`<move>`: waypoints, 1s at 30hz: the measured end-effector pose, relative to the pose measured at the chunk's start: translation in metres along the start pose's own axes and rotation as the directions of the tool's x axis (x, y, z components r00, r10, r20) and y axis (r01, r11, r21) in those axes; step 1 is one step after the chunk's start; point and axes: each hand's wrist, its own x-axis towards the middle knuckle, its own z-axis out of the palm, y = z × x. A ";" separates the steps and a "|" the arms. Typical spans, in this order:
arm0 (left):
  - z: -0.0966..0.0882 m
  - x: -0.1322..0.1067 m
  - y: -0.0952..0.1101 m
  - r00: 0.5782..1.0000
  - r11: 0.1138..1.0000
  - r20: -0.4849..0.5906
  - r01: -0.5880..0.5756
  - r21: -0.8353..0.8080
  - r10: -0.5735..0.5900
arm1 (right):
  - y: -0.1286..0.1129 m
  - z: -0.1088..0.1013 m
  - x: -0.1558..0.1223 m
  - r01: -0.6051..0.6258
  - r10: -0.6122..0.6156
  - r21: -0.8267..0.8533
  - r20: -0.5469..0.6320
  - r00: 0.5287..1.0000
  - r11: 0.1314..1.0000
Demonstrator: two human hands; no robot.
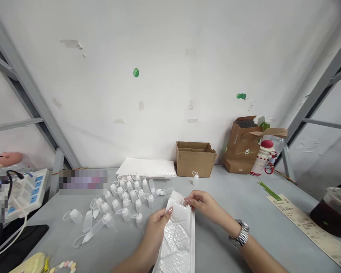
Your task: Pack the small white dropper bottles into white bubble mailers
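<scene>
A white bubble mailer point(177, 237) is held upright at a slant in front of me. My left hand point(156, 231) grips its left edge, thumb lying on the front face. At the mailer's upper right edge, my right hand point(201, 204) is closed in a pinch. A small pale curl shows by those fingertips, too small to make out. Left of the mailer stand several small white squeeze bottles point(125, 214) with strapped caps, some lying on their sides. One more squeeze bottle point(195, 180) stands apart, beyond my right hand.
Against the wall are a stack of white mailers point(146, 167), an open cardboard box point(194, 163), a brown paper bag point(241, 149) and a white-and-red bottle point(262, 159). A label strip point(304, 223) and dark drink container point(335, 212) lie right; a power strip point(35, 193) is left.
</scene>
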 end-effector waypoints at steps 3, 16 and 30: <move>0.001 -0.002 0.000 1.000 1.000 -0.030 0.003 -0.008 -0.003 | 0.003 0.003 -0.001 0.083 -0.084 -0.208 0.004 0.996 0.975; -0.003 0.004 0.000 0.995 0.996 -0.051 0.089 0.015 -0.088 | 0.030 -0.018 0.023 0.061 -0.197 -0.218 -0.681 0.706 0.974; 0.001 -0.001 0.001 0.995 0.995 -0.025 0.098 0.020 -0.097 | 0.010 0.006 0.008 0.273 -0.174 0.134 -0.496 0.850 0.952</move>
